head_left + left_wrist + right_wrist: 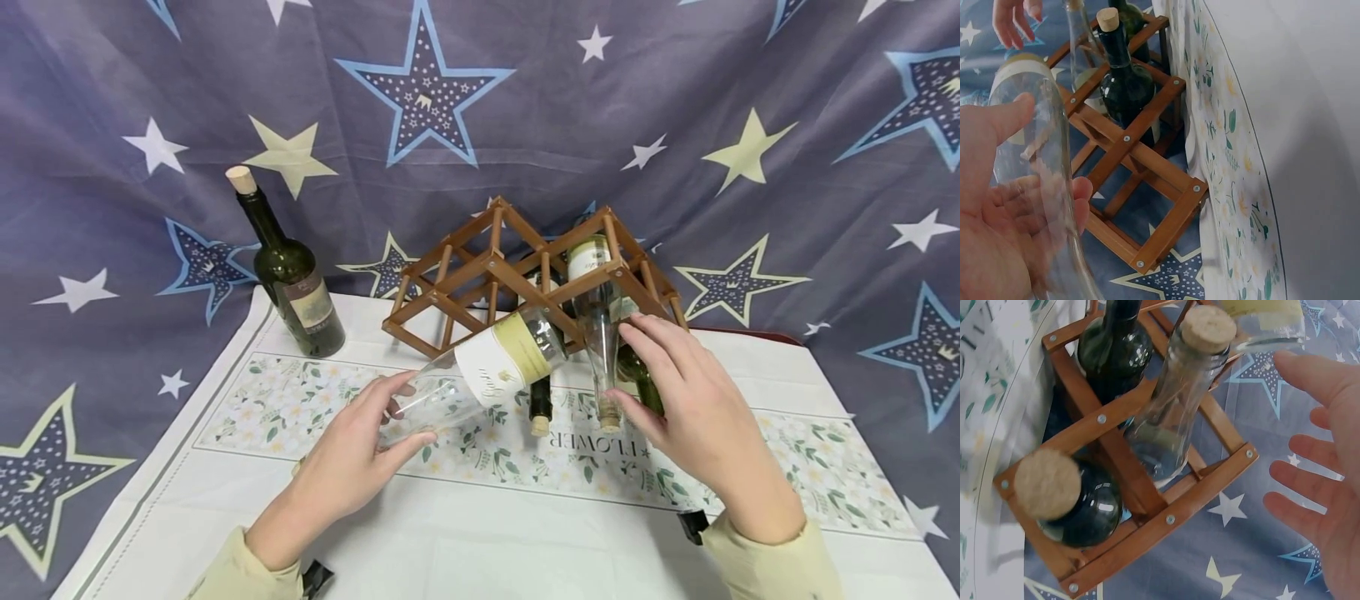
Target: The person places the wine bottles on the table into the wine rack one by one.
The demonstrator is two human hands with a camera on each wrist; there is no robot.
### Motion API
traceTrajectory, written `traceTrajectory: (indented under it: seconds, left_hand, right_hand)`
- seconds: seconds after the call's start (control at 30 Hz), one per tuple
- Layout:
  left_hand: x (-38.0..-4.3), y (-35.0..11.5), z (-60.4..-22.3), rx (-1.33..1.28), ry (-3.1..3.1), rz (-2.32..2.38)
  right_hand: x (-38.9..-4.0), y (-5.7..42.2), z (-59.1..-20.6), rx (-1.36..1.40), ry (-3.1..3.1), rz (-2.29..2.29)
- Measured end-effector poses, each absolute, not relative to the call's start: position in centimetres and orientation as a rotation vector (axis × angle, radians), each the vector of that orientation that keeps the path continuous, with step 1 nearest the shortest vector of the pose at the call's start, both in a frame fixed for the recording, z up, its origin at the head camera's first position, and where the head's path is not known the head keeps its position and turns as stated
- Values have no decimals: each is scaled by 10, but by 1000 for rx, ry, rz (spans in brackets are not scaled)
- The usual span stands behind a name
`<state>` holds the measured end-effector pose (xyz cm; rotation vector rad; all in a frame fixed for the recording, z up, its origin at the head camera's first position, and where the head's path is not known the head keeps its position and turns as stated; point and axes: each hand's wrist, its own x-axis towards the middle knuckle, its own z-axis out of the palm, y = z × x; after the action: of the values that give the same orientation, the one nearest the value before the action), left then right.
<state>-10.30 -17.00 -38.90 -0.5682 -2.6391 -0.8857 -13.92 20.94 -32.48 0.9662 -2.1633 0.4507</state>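
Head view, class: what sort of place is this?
Probably a staged tabletop set, not a real kitchen: a star-print backdrop, a floral tablecloth, and a wooden wine rack with bottles.

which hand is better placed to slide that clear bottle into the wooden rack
Left. The left hand already grips the clear bottle by its base, with the neck pointing at the wooden rack. The right hand is open, fingers spread, holding nothing beside the racked bottles.
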Motion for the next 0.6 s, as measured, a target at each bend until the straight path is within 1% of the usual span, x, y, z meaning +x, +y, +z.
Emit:
traceTrajectory:
  seconds: [0.27, 0.6]
  left_hand:
    - [-102, -173, -391, -510, -2633, -927]
    - [-101, -172, -398, -403, -2656, -957]
  right_hand:
    - [-136, 221, -326, 912, -2169, 432]
    - [-136, 235, -326, 926, -2105, 432]
